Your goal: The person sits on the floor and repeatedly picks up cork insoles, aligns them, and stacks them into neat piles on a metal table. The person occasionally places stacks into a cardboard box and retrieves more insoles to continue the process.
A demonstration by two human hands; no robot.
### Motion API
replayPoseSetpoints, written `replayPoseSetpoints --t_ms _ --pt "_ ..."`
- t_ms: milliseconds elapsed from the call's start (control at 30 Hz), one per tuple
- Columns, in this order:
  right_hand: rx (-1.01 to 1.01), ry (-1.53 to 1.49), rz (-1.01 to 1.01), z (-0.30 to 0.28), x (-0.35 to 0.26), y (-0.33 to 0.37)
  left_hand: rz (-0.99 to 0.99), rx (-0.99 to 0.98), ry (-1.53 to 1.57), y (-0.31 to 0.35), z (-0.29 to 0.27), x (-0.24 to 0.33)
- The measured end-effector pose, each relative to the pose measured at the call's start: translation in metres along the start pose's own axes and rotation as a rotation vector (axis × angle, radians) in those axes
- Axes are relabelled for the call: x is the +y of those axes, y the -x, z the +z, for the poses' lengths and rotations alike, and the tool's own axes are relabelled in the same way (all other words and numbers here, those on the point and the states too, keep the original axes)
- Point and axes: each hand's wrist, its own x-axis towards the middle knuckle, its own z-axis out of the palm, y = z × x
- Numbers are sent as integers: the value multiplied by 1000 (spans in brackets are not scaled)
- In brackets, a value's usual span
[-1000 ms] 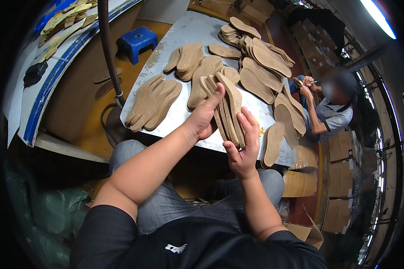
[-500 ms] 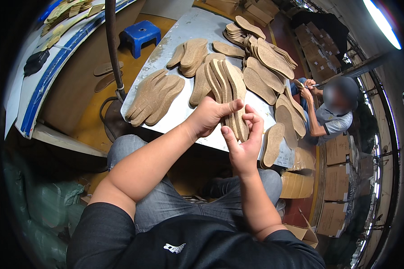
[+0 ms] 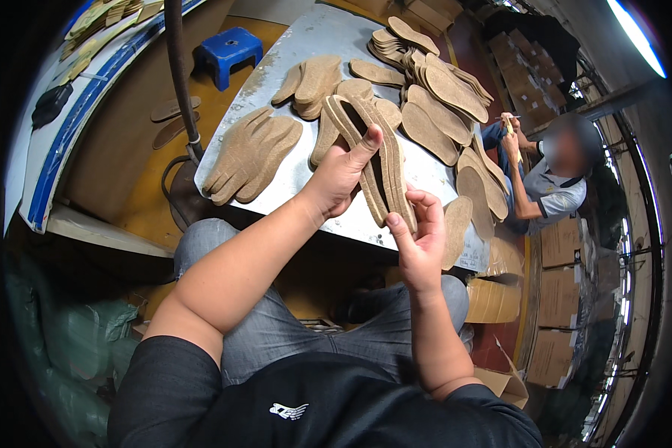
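Several cork-brown shoe insoles (image 3: 387,160) stand on edge between my hands, above the near part of a pale table (image 3: 276,104). My left hand (image 3: 343,175) is closed round their left side, thumb pressed over them. At the near end, my right hand (image 3: 422,239) pinches the insoles between thumb and fingers. A gap splits the bundle toward its far end. Left of it lies a fanned stack of insoles (image 3: 254,157), with another pile (image 3: 317,78) behind. More overlapping insoles (image 3: 455,89) cover the right side of the table.
A co-worker (image 3: 545,168) sits past the table's right side, a thin tool and a pale piece in hand. A dark upright pole (image 3: 178,75) stands at the left, near a blue stool (image 3: 230,54). Cardboard boxes (image 3: 556,299) are stacked at the right.
The bundle in my hands has spread apart, with a gap showing toward its far end. Fewer insoles show beside my right hand. The co-worker's hands have lifted slightly.
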Motion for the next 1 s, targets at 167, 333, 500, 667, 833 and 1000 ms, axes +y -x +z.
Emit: replayPoseSetpoints --t_ms 167,333,500,667,833,1000 --pt "30 79 -53 11 7 5 -20 17 -48 3 2 -6" --pt "96 142 -84 22 14 5 -47 40 -41 3 5 -6" --pt "123 98 -64 32 14 4 -53 118 -2 3 8 -3" --pt "110 115 -48 29 21 10 -56 138 11 6 8 -3" --pt "48 187 -136 31 13 9 -75 107 86 4 1 -3" --pt "46 430 -283 23 24 4 -56 51 20 4 8 -8"
